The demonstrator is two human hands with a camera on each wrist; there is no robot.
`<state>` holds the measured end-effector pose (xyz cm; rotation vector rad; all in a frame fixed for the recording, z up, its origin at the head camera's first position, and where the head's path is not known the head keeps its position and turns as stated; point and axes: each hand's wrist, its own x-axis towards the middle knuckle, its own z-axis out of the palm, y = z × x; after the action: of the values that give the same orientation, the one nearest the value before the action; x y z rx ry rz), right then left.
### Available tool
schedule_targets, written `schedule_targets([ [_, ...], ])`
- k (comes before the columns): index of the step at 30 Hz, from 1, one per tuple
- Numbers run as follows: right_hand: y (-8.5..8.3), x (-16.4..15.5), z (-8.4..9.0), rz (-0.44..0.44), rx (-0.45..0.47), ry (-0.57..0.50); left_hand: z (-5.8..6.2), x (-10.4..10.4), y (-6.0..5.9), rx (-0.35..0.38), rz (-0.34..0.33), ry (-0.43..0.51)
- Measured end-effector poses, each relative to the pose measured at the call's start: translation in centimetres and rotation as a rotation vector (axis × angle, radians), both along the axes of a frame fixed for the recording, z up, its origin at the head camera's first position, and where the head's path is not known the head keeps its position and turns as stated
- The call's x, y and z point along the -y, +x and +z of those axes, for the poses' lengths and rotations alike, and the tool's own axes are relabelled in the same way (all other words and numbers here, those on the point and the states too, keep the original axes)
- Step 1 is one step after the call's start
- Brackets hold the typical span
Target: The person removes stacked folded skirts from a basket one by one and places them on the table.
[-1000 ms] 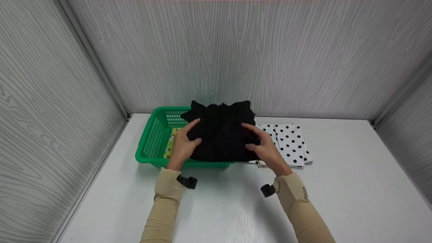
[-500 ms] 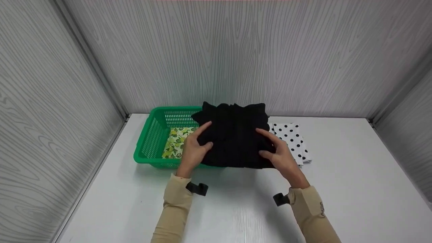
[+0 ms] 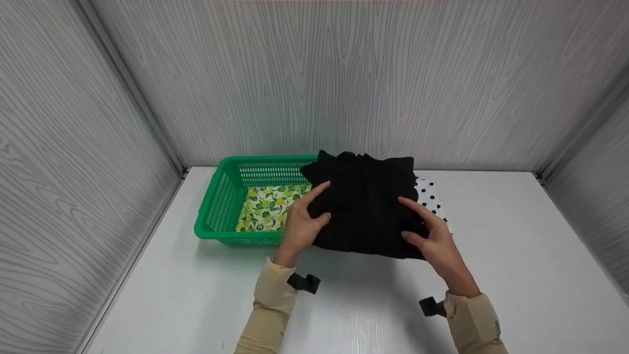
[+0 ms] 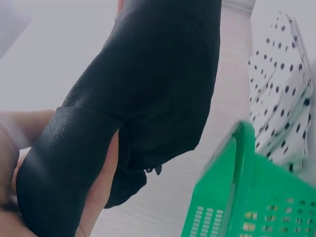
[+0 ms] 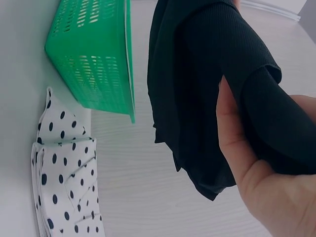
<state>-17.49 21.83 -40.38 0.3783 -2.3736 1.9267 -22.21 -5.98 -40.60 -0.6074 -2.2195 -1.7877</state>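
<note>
Head view shows both hands, left hand (image 3: 300,227) and right hand (image 3: 435,240), gripping the folded black garment (image 3: 366,204), carried rightward off the green basket (image 3: 221,206) toward the polka-dot cloth (image 3: 432,196).

Both hands are holding a folded black garment (image 3: 363,206) up off the white table (image 3: 491,275): the left hand (image 3: 302,226) is gripping its left edge, the right hand (image 3: 435,238) its right edge. Behind and left, a green plastic basket (image 3: 221,201) is sitting with a lemon-print cloth (image 3: 268,209) lying inside. A white cloth with black polka dots (image 3: 430,196) is peeking out from behind the garment's right side.
</note>
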Motion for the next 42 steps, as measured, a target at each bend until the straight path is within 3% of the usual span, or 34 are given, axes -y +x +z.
schedule_targets([
  [9,2.3,-2.4,-0.5,-0.036,-0.066,0.047,-1.1,-2.7,1.7,-0.017,-0.045,0.025],
  [16,4.1,-4.4,-1.1,-0.060,-0.105,0.104,-2.1,-4.4,3.4,0.026,-0.090,0.054],
  [21,5.8,-5.8,-1.7,-0.081,-0.062,0.138,-3.3,-5.4,4.8,0.078,-0.144,0.092],
  [25,7.0,-6.6,-2.4,-0.092,0.003,0.155,-4.3,-6.0,6.0,0.090,-0.149,0.076],
  [34,9.1,-8.5,-4.9,-0.054,0.124,0.163,-7.1,-6.4,7.7,0.310,-0.216,0.052],
  [42,10.1,-10.4,-7.4,0.136,0.131,0.128,-8.9,-6.2,9.0,0.445,-0.283,0.010],
])
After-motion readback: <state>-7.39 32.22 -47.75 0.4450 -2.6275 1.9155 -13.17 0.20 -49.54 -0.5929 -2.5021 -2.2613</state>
